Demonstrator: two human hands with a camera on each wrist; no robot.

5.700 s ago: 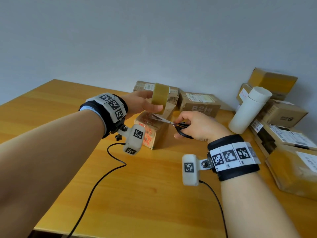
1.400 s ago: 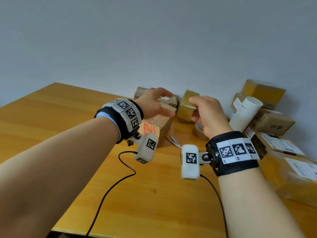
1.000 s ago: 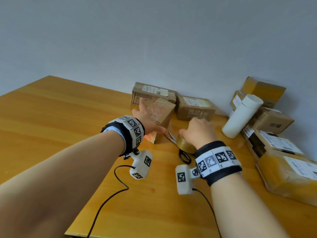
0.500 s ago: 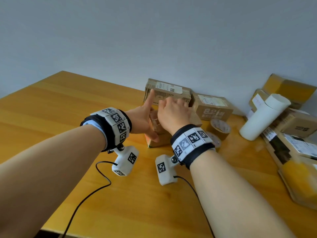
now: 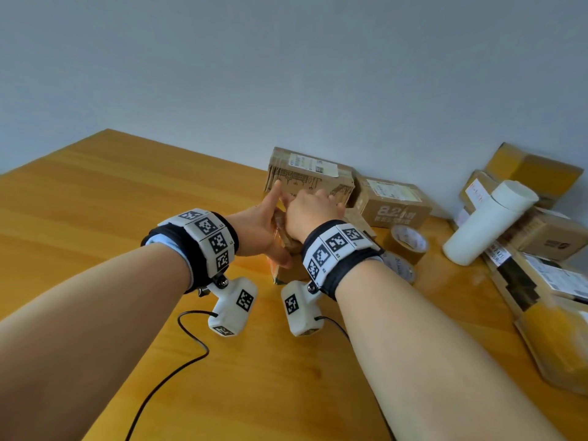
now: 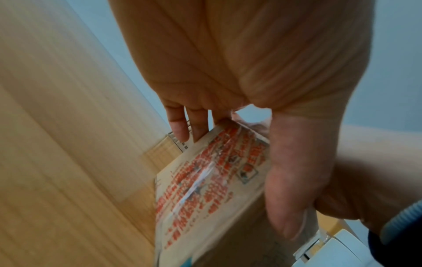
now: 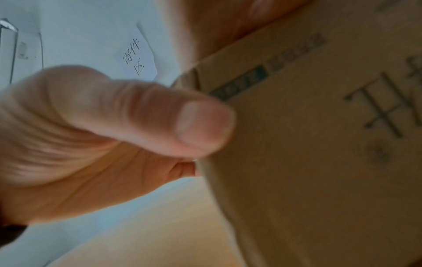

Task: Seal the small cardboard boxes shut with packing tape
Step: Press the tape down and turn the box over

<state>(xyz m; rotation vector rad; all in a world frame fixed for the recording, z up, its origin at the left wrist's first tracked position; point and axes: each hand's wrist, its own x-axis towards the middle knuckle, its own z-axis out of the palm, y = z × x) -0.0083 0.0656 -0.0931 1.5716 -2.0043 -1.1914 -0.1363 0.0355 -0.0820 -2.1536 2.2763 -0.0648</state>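
A small cardboard box [image 5: 288, 272] with red print on one side stands on the wooden table [image 5: 127, 202], mostly hidden between my hands. My left hand [image 5: 267, 224] lies flat against its left side, index finger straight up. In the left wrist view the straight fingers [image 6: 180, 130] rest on the red-printed face [image 6: 205, 189] and the thumb [image 6: 285, 207] runs along the near face. My right hand [image 5: 313, 208] is curled over the box's top. Its thumb [image 7: 200, 126] presses the plain brown face [image 7: 319, 162]. Two tape rolls [image 5: 409, 245] lie just right of the box.
Two taped boxes [image 5: 310, 176] [image 5: 393, 205] stand against the wall behind my hands. A white tube [image 5: 486, 222] leans on a pile of parcels [image 5: 556, 237] at the right, with a large yellow-taped package [image 5: 556, 338] nearer. Wrist cables [image 5: 178, 370] trail over the table's near part.
My right hand put the tape roll down to the right of the box and came over onto the box's top. My left hand stayed against the box's left side.
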